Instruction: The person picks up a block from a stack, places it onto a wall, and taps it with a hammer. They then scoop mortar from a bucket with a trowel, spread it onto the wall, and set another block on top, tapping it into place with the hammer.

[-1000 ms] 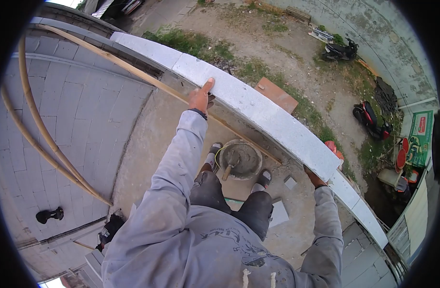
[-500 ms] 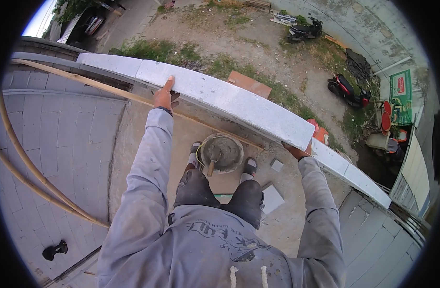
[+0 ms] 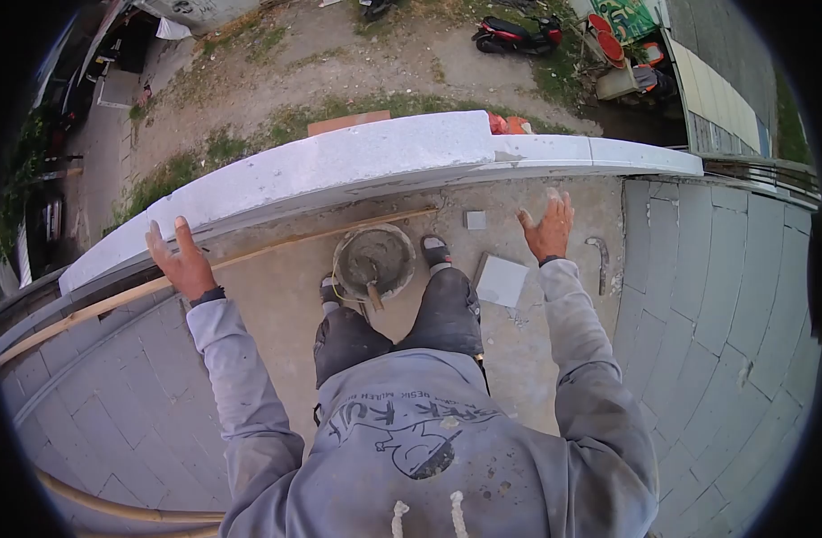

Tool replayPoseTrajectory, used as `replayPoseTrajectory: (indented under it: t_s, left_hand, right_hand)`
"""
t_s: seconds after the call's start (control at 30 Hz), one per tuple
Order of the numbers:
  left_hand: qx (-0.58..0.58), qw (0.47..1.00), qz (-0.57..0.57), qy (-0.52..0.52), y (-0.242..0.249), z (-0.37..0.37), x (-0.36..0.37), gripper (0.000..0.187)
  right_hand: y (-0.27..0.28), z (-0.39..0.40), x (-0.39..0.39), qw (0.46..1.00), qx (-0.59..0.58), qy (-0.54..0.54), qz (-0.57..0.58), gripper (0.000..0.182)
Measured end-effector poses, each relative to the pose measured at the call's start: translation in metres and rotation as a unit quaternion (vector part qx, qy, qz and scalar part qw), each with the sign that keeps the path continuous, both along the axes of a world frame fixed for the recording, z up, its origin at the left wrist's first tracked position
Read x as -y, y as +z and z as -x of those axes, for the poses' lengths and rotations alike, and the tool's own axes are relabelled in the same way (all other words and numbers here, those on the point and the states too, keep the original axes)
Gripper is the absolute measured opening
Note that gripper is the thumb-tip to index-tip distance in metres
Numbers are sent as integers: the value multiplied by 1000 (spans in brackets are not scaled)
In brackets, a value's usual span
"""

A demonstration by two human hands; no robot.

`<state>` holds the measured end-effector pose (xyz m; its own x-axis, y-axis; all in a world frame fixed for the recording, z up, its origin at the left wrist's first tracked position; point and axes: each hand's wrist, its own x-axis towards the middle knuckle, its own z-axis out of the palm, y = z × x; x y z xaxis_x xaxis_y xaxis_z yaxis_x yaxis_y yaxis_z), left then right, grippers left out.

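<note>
A row of white lightweight blocks tops the low wall in front of me, with a raised block (image 3: 339, 161) above the lower blocks (image 3: 626, 154) at the right. My left hand (image 3: 182, 264) is open, its spread fingertips overlapping the wall's near edge at the left. Nothing is in my right hand (image 3: 547, 233), which is open with fingers apart, short of the wall on the right. Between my feet stands a bucket (image 3: 409, 255) of grey mortar (image 3: 375, 251). A trowel with a wooden handle (image 3: 373, 296) rests in it.
Along the wall's foot lies a wooden strip (image 3: 312, 235). A square block piece (image 3: 501, 281), a small offcut (image 3: 475, 220) and a curved-ended tool (image 3: 600, 266) lie on the floor. Grey block walls flank both sides. Beyond, a red and black motorbike (image 3: 519, 36) stands on dirt ground.
Both hands have let go of the raised block. The right hand has come back off the wall with fingers spread, and the view has turned to the right.
</note>
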<state>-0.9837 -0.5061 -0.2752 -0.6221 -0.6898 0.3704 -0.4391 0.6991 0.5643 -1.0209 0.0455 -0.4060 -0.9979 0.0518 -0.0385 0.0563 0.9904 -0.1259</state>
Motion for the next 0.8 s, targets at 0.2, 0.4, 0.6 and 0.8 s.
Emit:
replayPoseTrajectory:
  t_s: [0.2,0.4,0.6,0.8]
  left_hand:
    - [153,957,126,-214,-7,35,76,60]
    - [374,878,165,-250,1,50,96,68]
    - [362,854,120,-353,-3,66,128,65]
    - [382,855,4,-351,-9,80,165,67]
  right_hand:
    - [-36,-239,4,931,124,-337,66,32]
    - [-82,-438,133,840,211,-489,104,26]
    - [-163,-487,169,785,239,-534,204,27]
    - [-369,-468,124,745,215,-568,275,32]
